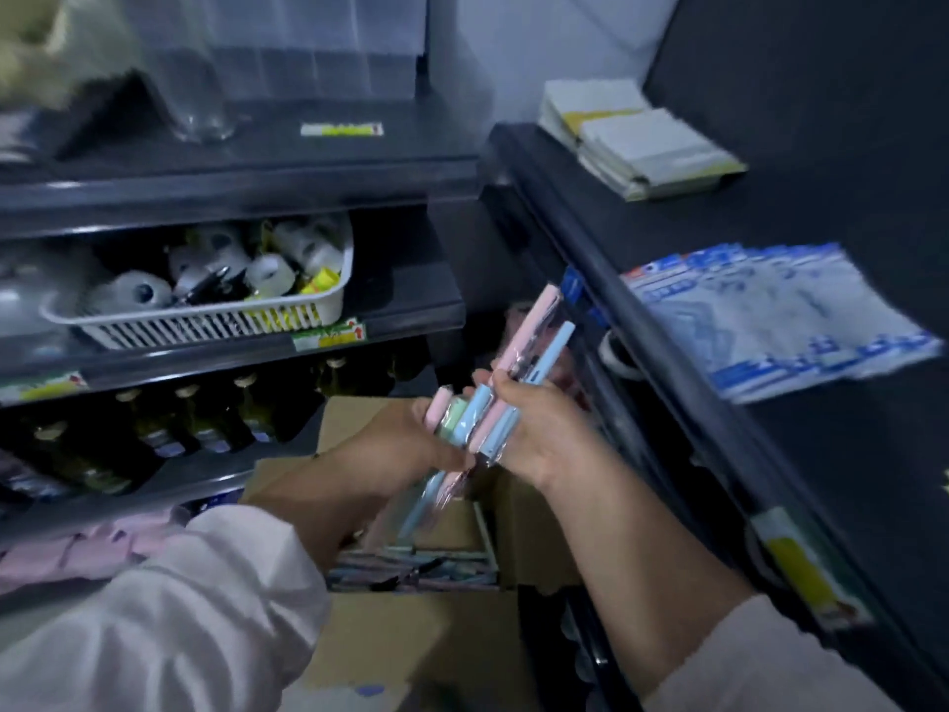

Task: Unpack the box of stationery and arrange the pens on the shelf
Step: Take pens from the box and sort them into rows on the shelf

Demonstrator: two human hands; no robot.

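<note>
Both hands share a closed grip on one bundle of sleeved pastel pens (pixel 531 336): the left hand (pixel 405 439) curls round its lower half and the right hand (pixel 544 429) round its middle, the tips standing up past the fingers. Directly below the grip the cardboard box (pixel 426 644) stands open with many spare pens (pixel 416 567) lying inside, so unpacking looks barely begun. The dark shelf (pixel 847 480) just right of the grip carries blue packets (pixel 780 316) and notepads (pixel 642 141) but no pens that I can see, so the arranging seems all to do.
</note>
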